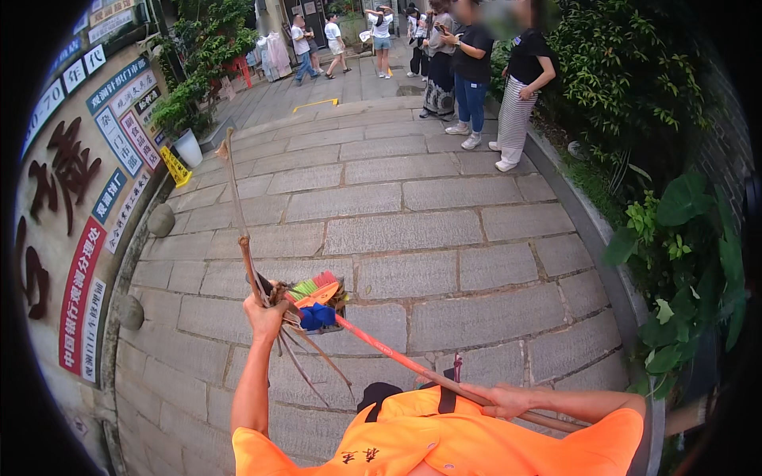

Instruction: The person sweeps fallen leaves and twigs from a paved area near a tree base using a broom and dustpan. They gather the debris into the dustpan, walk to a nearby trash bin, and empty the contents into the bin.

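Observation:
My left hand (264, 316) is closed around a long, dry branch (244, 246) that sticks up and away from me; several thin twigs (317, 357) fan out below the fist. Right beside that hand is a broom head (316, 295) with an orange body and green and red bristles, and a blue cloth-like piece (317, 317) is on it. From there an orange-red pole (389, 351) slants down to the right across my front. My right hand (508, 401) is wrapped around this pole near my waist. What lies beneath the broom head is partly hidden.
Stone slabs (405, 226) pave the lane. A signed wall (48, 262), round stones (131, 312), a yellow floor sign (175, 166) and a white pot (188, 148) line the left. People (472, 63) stand ahead right, beside a kerb (587, 214) and plants (683, 278).

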The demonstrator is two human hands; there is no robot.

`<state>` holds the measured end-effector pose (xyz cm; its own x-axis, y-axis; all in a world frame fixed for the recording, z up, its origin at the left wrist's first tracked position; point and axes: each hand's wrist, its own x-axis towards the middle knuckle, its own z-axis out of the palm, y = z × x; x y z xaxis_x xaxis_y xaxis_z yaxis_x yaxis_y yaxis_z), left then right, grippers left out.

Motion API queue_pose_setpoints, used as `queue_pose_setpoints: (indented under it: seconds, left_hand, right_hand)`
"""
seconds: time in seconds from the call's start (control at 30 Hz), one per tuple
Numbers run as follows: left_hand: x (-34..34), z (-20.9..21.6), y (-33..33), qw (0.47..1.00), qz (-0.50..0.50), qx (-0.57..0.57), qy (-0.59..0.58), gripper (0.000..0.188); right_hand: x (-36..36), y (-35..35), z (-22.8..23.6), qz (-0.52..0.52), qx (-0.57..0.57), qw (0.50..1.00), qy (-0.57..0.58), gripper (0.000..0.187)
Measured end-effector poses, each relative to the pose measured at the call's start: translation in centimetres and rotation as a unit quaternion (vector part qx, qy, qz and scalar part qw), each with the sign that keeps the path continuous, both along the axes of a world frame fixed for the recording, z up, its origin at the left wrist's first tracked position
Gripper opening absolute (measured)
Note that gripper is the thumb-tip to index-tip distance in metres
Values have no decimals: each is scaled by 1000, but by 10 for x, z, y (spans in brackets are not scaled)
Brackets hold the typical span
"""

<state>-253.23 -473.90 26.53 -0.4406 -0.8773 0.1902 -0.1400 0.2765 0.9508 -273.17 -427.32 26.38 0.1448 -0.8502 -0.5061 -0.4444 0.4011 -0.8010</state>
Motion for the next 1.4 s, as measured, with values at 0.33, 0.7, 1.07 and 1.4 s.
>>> queue_pose_setpoints:
  seconds: [0.33,0.7,1.07,1.4]
  left_hand:
    - [-270,-31,-239,999,8,-27,40,24]
    - [-585,-49,-531,998,-47,-30,33,26]
    - [-889,-44,-796,996,-86,-11,36,28]
    - [-1127,-97,-1074,991,-126,-29,39,27]
  right_hand:
    - [-257,-254,-14,4,76,997,29,73]
    - [-524,-520,-28,-74,78,994,16,78]
    - [-794,-778,-56,-107,47,993,31,76]
    - [-1006,-1047,-66,-121,70,989,53,76]
